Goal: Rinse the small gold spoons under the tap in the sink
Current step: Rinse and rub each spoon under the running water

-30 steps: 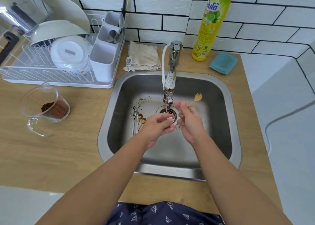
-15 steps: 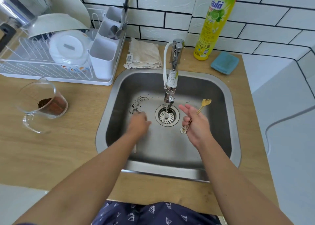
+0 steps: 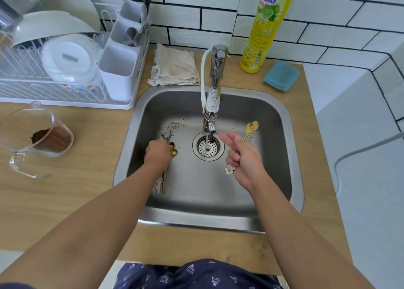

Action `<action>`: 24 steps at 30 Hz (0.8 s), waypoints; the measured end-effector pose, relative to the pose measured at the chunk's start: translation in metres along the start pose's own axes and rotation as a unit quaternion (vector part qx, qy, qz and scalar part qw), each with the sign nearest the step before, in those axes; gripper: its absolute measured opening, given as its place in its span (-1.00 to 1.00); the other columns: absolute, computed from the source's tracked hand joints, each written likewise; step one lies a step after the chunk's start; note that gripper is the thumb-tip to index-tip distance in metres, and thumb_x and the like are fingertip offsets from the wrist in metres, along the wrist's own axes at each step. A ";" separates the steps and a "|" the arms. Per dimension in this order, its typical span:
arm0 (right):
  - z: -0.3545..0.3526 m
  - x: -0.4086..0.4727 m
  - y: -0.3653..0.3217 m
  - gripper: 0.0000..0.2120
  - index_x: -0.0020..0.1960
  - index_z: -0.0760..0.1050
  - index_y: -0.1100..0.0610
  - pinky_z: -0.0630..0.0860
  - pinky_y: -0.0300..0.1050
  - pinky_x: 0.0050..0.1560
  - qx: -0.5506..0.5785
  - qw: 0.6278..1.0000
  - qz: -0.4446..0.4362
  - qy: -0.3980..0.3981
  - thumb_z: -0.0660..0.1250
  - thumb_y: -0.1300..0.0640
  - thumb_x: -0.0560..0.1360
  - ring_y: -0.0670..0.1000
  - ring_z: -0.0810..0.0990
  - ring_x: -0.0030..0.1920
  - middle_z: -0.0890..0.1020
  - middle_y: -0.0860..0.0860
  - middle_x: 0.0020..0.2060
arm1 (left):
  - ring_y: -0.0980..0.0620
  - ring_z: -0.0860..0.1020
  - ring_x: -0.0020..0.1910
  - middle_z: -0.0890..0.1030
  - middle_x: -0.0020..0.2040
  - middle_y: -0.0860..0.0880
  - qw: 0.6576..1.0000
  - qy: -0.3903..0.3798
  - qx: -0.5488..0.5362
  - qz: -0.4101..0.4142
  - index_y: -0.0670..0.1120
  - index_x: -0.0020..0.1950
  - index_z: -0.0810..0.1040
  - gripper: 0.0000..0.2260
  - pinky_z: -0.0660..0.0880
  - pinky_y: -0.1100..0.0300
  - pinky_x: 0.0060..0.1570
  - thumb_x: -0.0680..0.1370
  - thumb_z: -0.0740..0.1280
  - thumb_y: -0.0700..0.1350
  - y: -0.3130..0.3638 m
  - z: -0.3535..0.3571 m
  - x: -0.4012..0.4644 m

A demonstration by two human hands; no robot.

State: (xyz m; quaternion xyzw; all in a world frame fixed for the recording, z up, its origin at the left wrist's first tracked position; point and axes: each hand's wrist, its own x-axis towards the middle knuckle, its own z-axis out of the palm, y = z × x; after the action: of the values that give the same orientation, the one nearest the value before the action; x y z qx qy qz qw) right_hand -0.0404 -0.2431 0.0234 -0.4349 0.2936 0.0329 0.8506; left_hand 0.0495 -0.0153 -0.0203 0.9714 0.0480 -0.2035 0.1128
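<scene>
Pale wood makes up the countertop (image 3: pixel 72 192) in front of me, and set into it is the steel sink (image 3: pixel 282 122), its basin speckled with dark grounds toward the back left. To the left of the sink stands a white dish rack (image 3: pixel 32 91) holding bowls and a cutlery caddy, and in front of it lies a clear glass measuring jug (image 3: pixel 28 131) tipped on its side with brown grounds in it. Behind the sink a beige cloth (image 3: pixel 175 67) lies folded, beside a tall yellow dish soap bottle (image 3: pixel 265 30) and a blue sponge (image 3: pixel 281 75). The tap (image 3: pixel 213 96) reaches over the basin and runs a thin stream straight onto the drain strainer (image 3: pixel 208 147).

My right hand (image 3: pixel 247 159) is held up just right of the stream, with a gold spoon (image 3: pixel 249 131) pinched at mid-handle between curled fingers; its heart-shaped bowl points away from me and its white flower end sticks out below my palm. My left hand (image 3: pixel 158 152) is down on the basin floor left of the drain, its fingers curled over more gold spoons (image 3: pixel 173 149) lying there; from behind I cannot tell whether it has actually closed on any.
</scene>
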 end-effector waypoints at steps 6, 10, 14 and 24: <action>0.007 0.005 0.021 -0.84 0.17 0.57 0.18 0.21 -0.30 -0.51 -0.057 0.998 0.011 0.029 0.39 0.15 0.62 -0.15 0.23 -0.52 0.72 0.12 -0.01 | -0.05 0.68 -0.13 0.69 -0.06 -0.07 0.964 -0.014 -0.224 0.143 -0.11 0.11 0.64 -0.83 0.62 0.02 -0.02 0.62 0.30 -0.10 0.031 -0.008 -0.054; 0.016 0.002 0.038 -0.71 0.24 0.58 0.19 0.26 -0.28 -0.51 -0.128 0.991 0.008 0.025 0.49 0.15 0.55 -0.15 0.29 -0.53 0.59 0.03 -0.23 | 0.05 0.66 -0.38 0.61 -0.13 -0.05 0.899 -0.098 -0.411 0.119 -0.14 0.06 0.61 -0.88 0.61 0.17 -0.33 0.63 0.31 -0.12 0.045 -0.001 -0.086; 0.027 0.002 0.044 -0.62 0.26 0.56 0.27 0.35 -0.33 -0.45 -0.172 0.985 -0.015 0.011 0.54 0.21 0.49 -0.20 0.47 -0.47 0.64 0.09 -0.15 | 0.10 0.58 -0.44 0.62 -0.20 -0.05 0.885 -0.103 -0.445 0.094 -0.10 -0.02 0.60 -0.87 0.47 0.28 -0.44 0.63 0.27 -0.14 0.047 -0.001 -0.096; 0.047 0.008 0.035 -0.82 -0.01 0.61 0.10 0.39 -0.34 -0.48 -0.242 0.969 -0.040 0.012 0.31 0.03 0.65 -0.22 0.47 -0.49 0.78 -0.03 -0.20 | 0.10 0.53 -0.52 0.70 -0.25 0.08 0.898 -0.054 -0.427 0.085 -0.07 -0.03 0.56 -0.86 0.40 0.34 -0.51 0.65 0.24 -0.09 0.039 -0.008 -0.103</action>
State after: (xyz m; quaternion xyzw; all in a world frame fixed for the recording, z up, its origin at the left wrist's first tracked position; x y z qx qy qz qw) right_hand -0.0221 -0.1875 0.0153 -0.6397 0.2692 0.0639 0.7171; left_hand -0.0360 -0.0561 0.0364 0.8176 0.0412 -0.2052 0.5364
